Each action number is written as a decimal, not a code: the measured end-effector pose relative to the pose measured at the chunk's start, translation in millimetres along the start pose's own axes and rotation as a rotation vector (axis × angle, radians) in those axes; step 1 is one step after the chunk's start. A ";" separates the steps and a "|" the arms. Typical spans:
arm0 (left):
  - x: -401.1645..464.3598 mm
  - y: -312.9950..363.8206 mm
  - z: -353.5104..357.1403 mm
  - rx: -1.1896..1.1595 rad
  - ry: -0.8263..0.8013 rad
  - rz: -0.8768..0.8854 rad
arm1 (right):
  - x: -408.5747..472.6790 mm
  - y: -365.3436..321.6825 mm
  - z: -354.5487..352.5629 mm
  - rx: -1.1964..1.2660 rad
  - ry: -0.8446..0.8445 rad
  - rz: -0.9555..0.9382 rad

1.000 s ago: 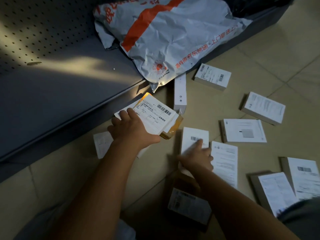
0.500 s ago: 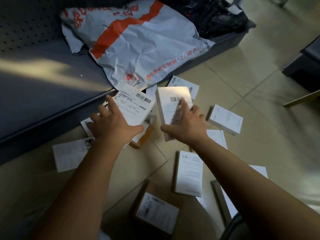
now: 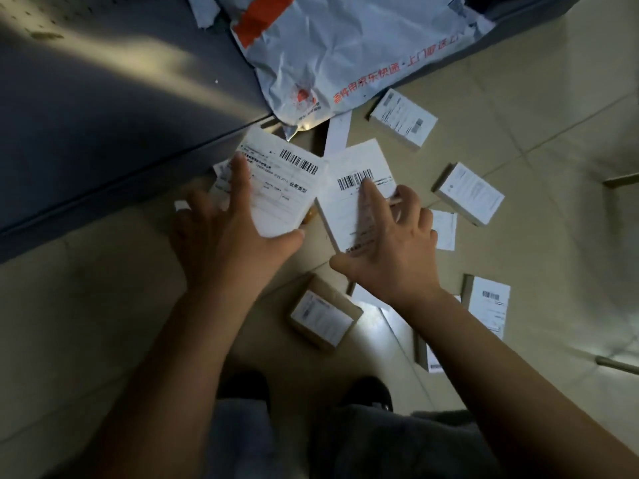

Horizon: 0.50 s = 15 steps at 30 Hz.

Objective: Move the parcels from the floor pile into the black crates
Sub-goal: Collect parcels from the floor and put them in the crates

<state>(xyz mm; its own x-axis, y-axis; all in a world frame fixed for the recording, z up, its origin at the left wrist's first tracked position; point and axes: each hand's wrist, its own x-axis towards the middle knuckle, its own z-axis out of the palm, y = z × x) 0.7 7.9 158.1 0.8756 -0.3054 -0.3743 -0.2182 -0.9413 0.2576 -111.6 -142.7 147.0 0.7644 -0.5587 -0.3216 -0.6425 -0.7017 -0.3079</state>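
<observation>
While lifted clear of floor, labelled parcel (image 3: 280, 191) gripped in left hand (image 3: 228, 243), white box (image 3: 356, 191) in right hand (image 3: 390, 254); probably bound for crates, none visible.

You have one view only: a wide-angle head camera, looking steeply down, close over your forearms. The tiled floor (image 3: 518, 98) fills the right and bottom of the frame, the dark shelf (image 3: 103, 115) the upper left.
</observation>
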 end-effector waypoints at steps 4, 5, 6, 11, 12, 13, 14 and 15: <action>-41.3 -17.0 -53.0 0.007 0.118 0.037 | -36.0 -19.9 -52.3 -0.076 -0.053 -0.134; -49.2 -22.8 -64.4 -0.003 0.118 0.018 | -42.9 -27.8 -65.4 -0.078 -0.070 -0.155; -58.0 -28.7 -75.8 -0.009 0.115 -0.005 | -49.8 -37.0 -76.4 -0.087 -0.081 -0.181; -118.1 -45.9 -126.2 0.028 0.201 -0.113 | -84.5 -84.1 -114.0 -0.088 -0.168 -0.248; -131.8 -49.3 -134.8 0.026 0.217 -0.156 | -89.7 -92.5 -120.5 -0.088 -0.175 -0.269; -145.4 -52.7 -142.9 0.021 0.214 -0.206 | -95.0 -100.7 -127.5 -0.104 -0.170 -0.298; -159.3 -56.4 -150.0 0.014 0.203 -0.259 | -100.7 -108.4 -134.3 -0.127 -0.162 -0.332; -174.0 -60.7 -155.8 0.008 0.198 -0.308 | -106.9 -116.3 -141.0 -0.145 -0.154 -0.367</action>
<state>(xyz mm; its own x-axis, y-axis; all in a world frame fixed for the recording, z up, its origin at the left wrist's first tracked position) -71.3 140.6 346.3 0.9671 0.0260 -0.2533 0.0665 -0.9861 0.1526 -111.0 -63.6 343.4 0.9172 -0.1954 -0.3473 -0.3064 -0.9030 -0.3011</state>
